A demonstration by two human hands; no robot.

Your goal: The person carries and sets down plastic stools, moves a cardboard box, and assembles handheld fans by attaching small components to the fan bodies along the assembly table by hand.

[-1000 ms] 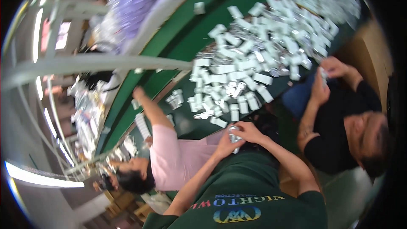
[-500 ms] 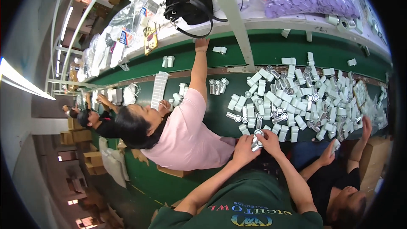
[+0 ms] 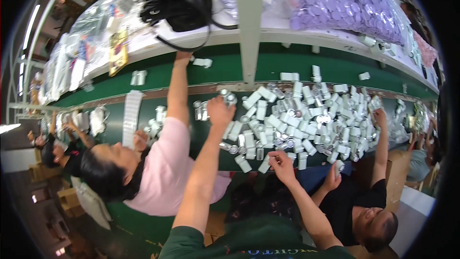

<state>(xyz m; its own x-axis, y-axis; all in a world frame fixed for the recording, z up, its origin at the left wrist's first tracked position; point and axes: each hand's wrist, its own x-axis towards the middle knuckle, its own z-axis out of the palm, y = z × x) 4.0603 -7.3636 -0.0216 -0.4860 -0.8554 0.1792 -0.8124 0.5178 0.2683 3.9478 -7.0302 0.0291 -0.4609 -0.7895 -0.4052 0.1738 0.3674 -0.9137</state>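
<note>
My left hand reaches forward over the green work surface, fingers curled around a small white and chrome plastic part. Beside it, to the left, a couple of similar parts stand in a short row. My right hand hovers at the near edge of the surface, its thumb and forefinger a little apart and nothing visible between them. Close to those fingertips lies a white part. A large loose pile of the same white parts, some with chrome ring ends, spreads ahead of my right hand.
At my left a person in a pink shirt stretches an arm to the back ledge. A person in black at my right handles parts. A metal post, black bag and bag of purple discs stand behind.
Both hands were together on one chrome-ringed part at the near edge. Now my left hand has carried it forward and left, and my right hand has let go. The view has shifted right.
</note>
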